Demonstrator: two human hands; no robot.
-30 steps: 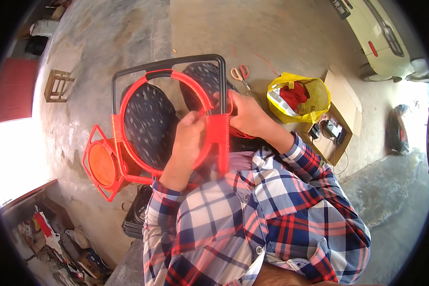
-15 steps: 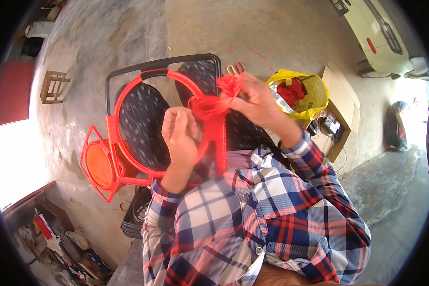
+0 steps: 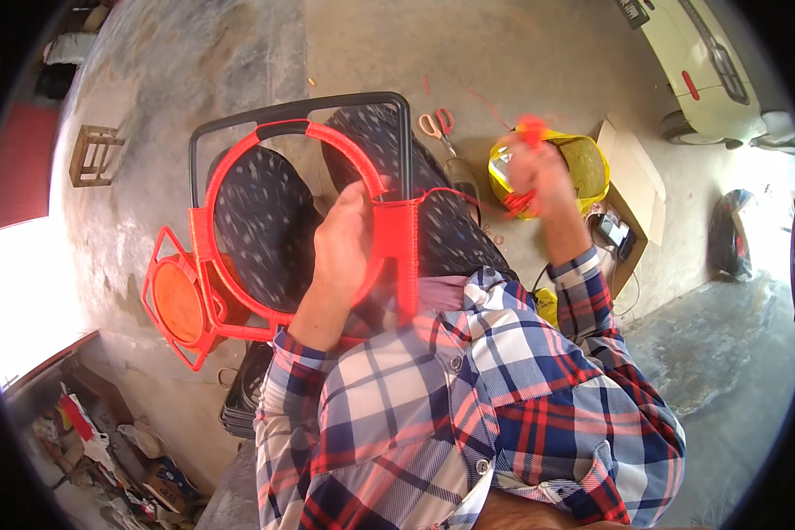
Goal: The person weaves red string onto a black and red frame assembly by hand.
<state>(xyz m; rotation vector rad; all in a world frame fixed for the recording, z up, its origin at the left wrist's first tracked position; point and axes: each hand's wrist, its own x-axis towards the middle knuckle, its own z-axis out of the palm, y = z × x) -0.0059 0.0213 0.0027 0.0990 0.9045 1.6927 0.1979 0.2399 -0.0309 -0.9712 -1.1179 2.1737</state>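
Across my lap lies a black frame (image 3: 296, 104) with a round ring, most of it wound in red cord. My left hand (image 3: 344, 238) is closed on the right side of the ring, by the wrapped crosspiece (image 3: 397, 231); its fingertips are partly hidden. Out to the right, my right hand (image 3: 543, 172), blurred, grips a bundle of red cord (image 3: 532, 131) that shows above and below the fist. A red strand (image 3: 450, 191) runs from the crosspiece toward that hand. Behind the hand is a yellow bag (image 3: 596, 163).
Scissors (image 3: 437, 124) lie on the concrete floor beyond my knee. An open cardboard box (image 3: 645, 194) with small devices stands right of the bag. An orange-red stool (image 3: 178, 305) is at the left, a small wooden stool (image 3: 95, 156) farther off. A car (image 3: 702, 66) stands at upper right.
My right hand has swung right, away from the frame, carrying the cord bundle and drawing out a strand. My left hand has moved up onto the ring and closed on it.
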